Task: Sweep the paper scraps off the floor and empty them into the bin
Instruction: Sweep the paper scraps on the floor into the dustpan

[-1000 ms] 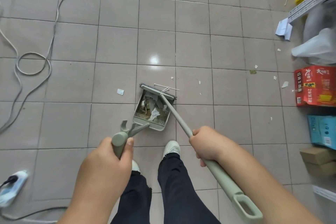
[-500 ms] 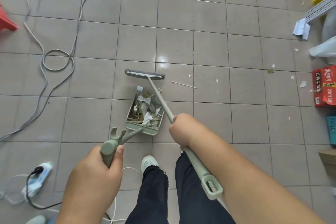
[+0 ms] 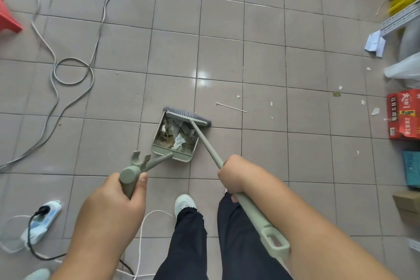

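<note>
A sage-green dustpan point(image 3: 159, 150) stands on the tiled floor ahead of my feet, full of crumpled paper scraps point(image 3: 179, 140). My left hand point(image 3: 118, 198) grips the top of its upright handle. My right hand point(image 3: 234, 173) grips the shaft of a matching green broom point(image 3: 209, 143). The broom's grey bristle head point(image 3: 187, 115) lies across the dustpan's open mouth. A thin white stick point(image 3: 230, 107) and small loose paper scraps point(image 3: 375, 111) lie on the tiles to the right. No bin is in view.
Grey cables point(image 3: 72, 70) loop over the floor at left, and a power strip point(image 3: 41, 223) lies at lower left. A red stool point(image 3: 9, 18) is at the left edge. Red box point(image 3: 403, 113), teal box point(image 3: 411, 168), cardboard boxes and a shelf rail line the right side.
The broom head has pulled back from beyond the dustpan onto its mouth, and the loose scrap that lay there is gone from the floor. The view has shifted slightly.
</note>
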The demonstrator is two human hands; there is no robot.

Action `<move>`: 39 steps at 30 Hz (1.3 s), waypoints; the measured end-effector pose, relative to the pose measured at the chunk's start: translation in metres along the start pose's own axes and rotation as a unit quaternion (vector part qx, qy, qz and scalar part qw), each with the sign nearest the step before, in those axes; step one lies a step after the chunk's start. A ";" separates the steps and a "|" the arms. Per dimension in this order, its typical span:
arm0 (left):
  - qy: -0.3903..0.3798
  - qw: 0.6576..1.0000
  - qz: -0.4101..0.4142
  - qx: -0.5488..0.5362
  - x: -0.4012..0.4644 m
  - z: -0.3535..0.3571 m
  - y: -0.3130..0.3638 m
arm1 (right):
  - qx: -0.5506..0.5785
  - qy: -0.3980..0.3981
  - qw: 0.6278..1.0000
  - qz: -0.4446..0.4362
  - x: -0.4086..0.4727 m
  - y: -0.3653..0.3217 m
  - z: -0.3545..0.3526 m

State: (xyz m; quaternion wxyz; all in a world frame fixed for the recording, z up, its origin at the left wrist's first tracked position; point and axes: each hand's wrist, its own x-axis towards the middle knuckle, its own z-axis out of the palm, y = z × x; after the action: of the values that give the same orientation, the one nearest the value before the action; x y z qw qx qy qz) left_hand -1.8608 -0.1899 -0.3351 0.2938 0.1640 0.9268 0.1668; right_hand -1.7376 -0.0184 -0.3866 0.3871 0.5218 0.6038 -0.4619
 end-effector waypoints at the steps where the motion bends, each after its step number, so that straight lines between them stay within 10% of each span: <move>1: -0.001 1.000 0.005 -0.001 0.001 0.000 0.001 | 0.006 0.003 1.000 0.004 -0.004 0.006 -0.006; 17: -0.025 0.994 0.092 0.046 0.005 0.025 0.045 | 0.178 0.152 0.967 0.099 0.043 0.056 -0.089; 28: -0.031 0.988 0.129 0.075 0.014 0.039 0.075 | 0.048 -0.018 0.996 0.070 -0.002 0.071 -0.069; 39: -0.024 0.985 0.148 0.082 0.015 0.048 0.088 | 0.116 0.099 0.987 0.044 0.015 0.082 -0.090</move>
State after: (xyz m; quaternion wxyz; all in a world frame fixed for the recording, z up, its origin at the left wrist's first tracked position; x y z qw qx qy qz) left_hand -1.8258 -0.0955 -0.3446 0.2738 0.3266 0.8956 0.1274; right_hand -1.6579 0.0745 -0.3883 0.2818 0.6322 0.5581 -0.4576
